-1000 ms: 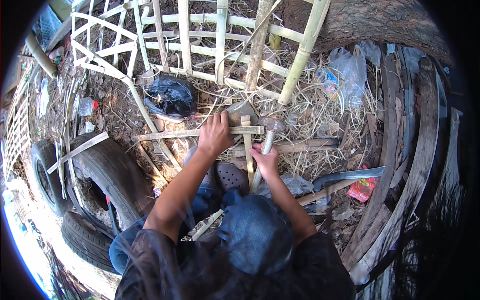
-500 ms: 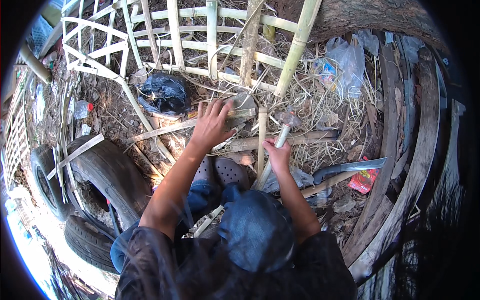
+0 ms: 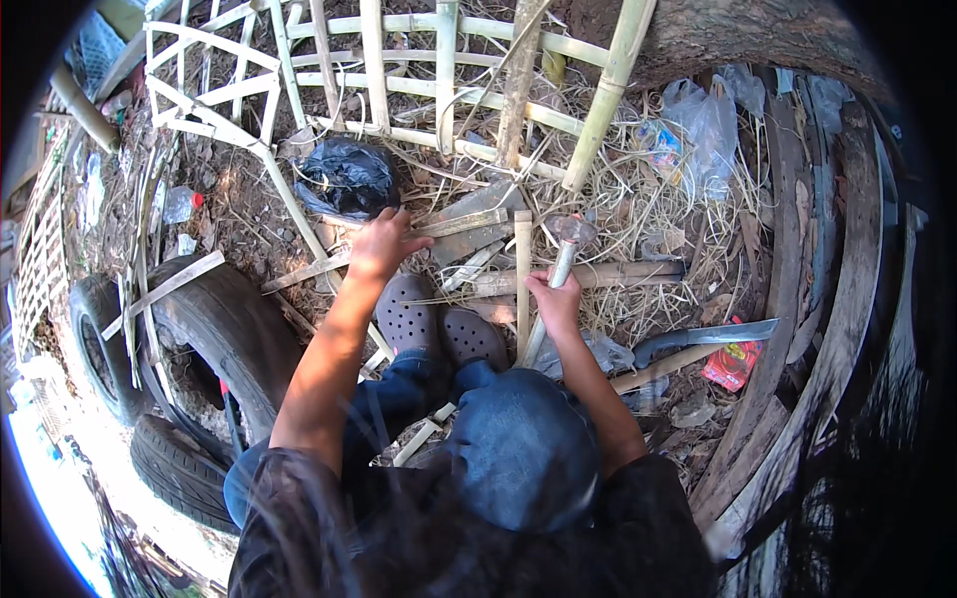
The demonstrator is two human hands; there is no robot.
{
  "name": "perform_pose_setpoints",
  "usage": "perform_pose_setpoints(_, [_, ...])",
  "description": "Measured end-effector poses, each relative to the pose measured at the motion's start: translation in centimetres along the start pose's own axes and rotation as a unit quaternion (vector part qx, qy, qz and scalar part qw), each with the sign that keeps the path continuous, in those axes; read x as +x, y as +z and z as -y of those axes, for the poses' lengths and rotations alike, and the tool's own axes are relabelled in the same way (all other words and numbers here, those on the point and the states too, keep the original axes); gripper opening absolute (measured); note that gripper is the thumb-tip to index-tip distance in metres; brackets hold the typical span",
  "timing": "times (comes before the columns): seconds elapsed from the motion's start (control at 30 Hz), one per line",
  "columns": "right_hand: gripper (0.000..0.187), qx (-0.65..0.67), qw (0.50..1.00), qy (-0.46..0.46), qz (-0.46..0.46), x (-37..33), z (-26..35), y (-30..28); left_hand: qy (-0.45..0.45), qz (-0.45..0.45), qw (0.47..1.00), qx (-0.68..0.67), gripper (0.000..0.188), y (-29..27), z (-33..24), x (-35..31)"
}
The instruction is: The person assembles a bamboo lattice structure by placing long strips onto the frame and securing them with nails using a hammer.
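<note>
My left hand point(image 3: 382, 247) is closed around a long pale bamboo strip point(image 3: 464, 221), which slants across the ground in front of my shoes, its right end over a flat grey slab point(image 3: 469, 239). My right hand point(image 3: 556, 302) grips a hammer by its light handle point(image 3: 562, 261). The hammer's head point(image 3: 573, 230) points away from me. Beside the right thumb stands a short bamboo slat point(image 3: 523, 264); whether the thumb presses on it, I cannot tell.
A bamboo lattice point(image 3: 449, 90) spans the far side. Black plastic bag point(image 3: 347, 179) lies left of centre. Old tyres point(image 3: 214, 329) are at left. A machete point(image 3: 703, 333) and red packet point(image 3: 732, 365) rest at right, near long boards point(image 3: 852, 249). Bamboo shavings litter the ground.
My left hand has moved left and nearer me, its spread fingers now curled round the strip. The right hand keeps the hammer almost in place. The view has shifted slightly.
</note>
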State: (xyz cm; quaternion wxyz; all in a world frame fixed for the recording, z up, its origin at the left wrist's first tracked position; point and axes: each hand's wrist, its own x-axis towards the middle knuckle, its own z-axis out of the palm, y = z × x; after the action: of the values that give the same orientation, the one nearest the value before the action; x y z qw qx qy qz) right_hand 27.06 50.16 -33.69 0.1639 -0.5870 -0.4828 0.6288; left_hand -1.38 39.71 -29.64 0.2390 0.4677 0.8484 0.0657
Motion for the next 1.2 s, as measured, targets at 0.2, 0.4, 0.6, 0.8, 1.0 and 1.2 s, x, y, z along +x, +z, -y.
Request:
perform_pose_setpoints(0.2, [0.025,0.030,0.999,-0.021,0.022,-0.4,0.0,-0.4,-0.046,-0.062,0.996,-0.039,0.051,-0.6,-2.1,-1.5])
perform_pose_setpoints(0.4, [0.026,0.011,1.000,-0.018,0.008,-1.6,1.5,-2.2,-0.026,-0.133,0.986,-0.099,0.031,-1.4,-3.8,-2.2])
perform_pose_setpoints(0.6, [0.022,-0.053,0.998,-0.032,-0.011,-4.8,1.5,-7.6,-0.014,-0.133,0.961,-0.242,0.015,2.4,-6.4,6.3])
perform_pose_setpoints(0.8, [0.021,-0.101,0.994,0.003,-0.049,-5.0,1.6,-10.6,-0.148,0.044,0.938,-0.310,0.030,6.1,-7.8,12.1])
perform_pose_setpoints(1.0, [0.021,-0.122,0.991,0.037,-0.040,-3.7,1.3,-10.5,-0.253,0.123,0.917,-0.282,0.056,5.2,-8.8,13.4])
perform_pose_setpoints(1.2, [0.021,-0.130,0.991,0.007,-0.014,-3.3,0.0,-10.9,-0.298,0.106,0.918,-0.239,0.049,4.3,-10.5,13.8])
